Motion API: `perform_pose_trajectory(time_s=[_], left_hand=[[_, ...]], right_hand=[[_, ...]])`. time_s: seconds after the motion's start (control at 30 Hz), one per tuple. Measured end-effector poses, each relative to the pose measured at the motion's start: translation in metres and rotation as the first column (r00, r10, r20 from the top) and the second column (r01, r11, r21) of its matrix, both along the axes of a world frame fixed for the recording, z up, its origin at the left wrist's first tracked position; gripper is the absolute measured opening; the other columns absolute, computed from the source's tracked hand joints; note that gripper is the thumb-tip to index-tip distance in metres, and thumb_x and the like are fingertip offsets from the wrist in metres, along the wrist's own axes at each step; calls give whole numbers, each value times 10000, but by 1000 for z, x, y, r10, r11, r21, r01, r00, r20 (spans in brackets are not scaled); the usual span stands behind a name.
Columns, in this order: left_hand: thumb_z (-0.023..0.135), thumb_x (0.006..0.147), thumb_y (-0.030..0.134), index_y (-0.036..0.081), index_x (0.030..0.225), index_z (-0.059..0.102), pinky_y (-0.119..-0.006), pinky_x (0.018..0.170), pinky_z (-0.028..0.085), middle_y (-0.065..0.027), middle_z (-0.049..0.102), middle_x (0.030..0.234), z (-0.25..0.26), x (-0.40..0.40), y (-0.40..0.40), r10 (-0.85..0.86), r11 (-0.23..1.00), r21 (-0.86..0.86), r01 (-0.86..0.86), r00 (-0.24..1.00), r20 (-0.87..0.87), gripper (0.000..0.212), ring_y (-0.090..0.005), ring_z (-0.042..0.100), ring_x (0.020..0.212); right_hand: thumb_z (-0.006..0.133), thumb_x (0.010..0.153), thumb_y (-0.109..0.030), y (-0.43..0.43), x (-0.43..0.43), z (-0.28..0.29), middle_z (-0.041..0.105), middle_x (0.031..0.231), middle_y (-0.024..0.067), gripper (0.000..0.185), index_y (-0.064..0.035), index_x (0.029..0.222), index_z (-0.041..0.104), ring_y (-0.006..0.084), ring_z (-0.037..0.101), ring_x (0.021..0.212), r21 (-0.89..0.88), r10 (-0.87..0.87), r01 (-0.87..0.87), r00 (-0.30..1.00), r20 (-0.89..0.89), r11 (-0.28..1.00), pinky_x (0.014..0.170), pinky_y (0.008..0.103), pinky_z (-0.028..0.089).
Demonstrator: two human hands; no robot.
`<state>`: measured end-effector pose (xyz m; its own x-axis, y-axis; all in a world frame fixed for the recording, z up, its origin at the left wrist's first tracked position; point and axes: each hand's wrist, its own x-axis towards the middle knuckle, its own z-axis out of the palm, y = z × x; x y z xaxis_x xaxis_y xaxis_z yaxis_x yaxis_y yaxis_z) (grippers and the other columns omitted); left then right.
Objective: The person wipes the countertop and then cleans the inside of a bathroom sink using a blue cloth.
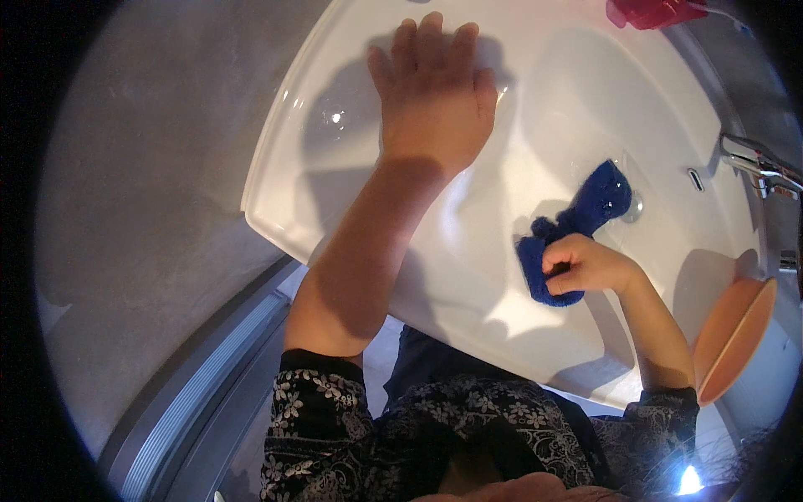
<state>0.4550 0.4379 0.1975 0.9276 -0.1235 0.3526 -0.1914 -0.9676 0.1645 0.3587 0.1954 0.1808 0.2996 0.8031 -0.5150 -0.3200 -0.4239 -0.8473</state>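
A white washbasin fills the middle of the view. My left hand lies palm down on its far left part, fingers spread, with no object in it; water drops glint beside it. At the basin's lower right, my right hand has its fingers curled onto a wet dark blue cloth and pinches it. The bunched cloth rests in the bowl, its upper end beside the round metal drain.
A chrome faucet stands at the right rim, near the oval overflow slot. An orange-pink bowl is tilted at the lower right. A red item sits at the top right. Grey wall borders the left.
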Motion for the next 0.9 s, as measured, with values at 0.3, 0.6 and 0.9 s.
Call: perform_pose_trajectory(time_s=[0.3,0.6,0.9], left_hand=[[495,857,303,167,1256,461,-594,1014,226,-124,397,1320,-3,-4,7,-22,1000,-10,22,1000,7,423,-347,329,1258],[507,865,306,171,1268,467,-568,1005,246,-114,409,1319,4,1,-2,-16,1000,23,16,1000,-25,427,-327,331,1260],[532,824,277,126,1197,520,-605,967,244,-115,426,1276,-1,-2,9,-66,997,-20,69,992,104,402,-340,338,1224]], right_hand=[[703,715,-59,50,4,-1,484,659,33,198,-22,772,518,133,460,633,162,-213,182,956,200,970,568,297,400],[702,707,-77,37,8,7,480,635,16,209,-13,736,506,100,443,619,-33,-144,146,988,52,989,571,258,394],[738,649,-59,-71,-47,7,504,666,45,175,-33,719,580,160,489,633,-5,-58,57,984,-168,998,562,317,400]])
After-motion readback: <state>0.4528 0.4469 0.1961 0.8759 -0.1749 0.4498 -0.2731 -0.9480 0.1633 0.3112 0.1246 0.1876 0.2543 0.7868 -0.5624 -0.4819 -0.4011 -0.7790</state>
